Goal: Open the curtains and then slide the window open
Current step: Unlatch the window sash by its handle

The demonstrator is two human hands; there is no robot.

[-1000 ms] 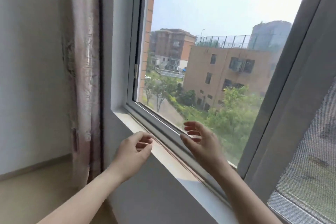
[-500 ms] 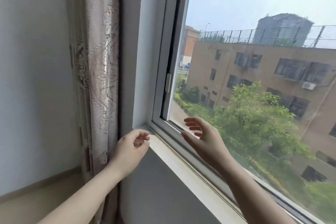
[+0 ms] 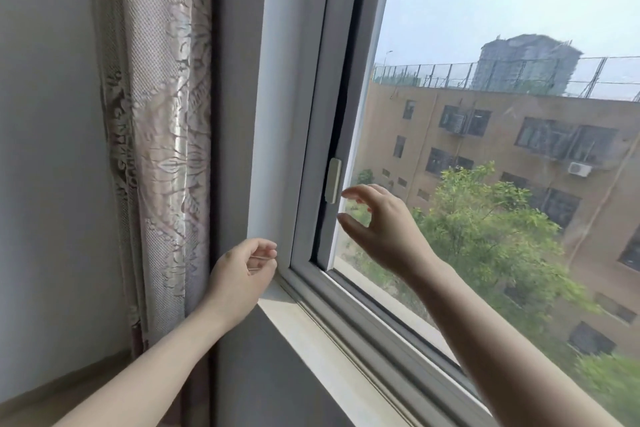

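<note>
Right hand (image 3: pixel 384 229) is raised w/ thumb and fingers spread in a loose, open pinch, holding nothing, fingertips just beside the small pale oblong latch (image 3: pixel 333 180) on the window (image 3: pixel 485 156) edge, not touching it. Window has a smooth grey frame and clear glass; sash sits shut against the frame above and left of that hand. Left hand (image 3: pixel 242 274) is loosely curled, empty, at the sill (image 3: pixel 311 340) corner. Curtain (image 3: pixel 162 135), shiny woven fabric w/ floral pattern, hangs bunched just left of the left hand.
</note>
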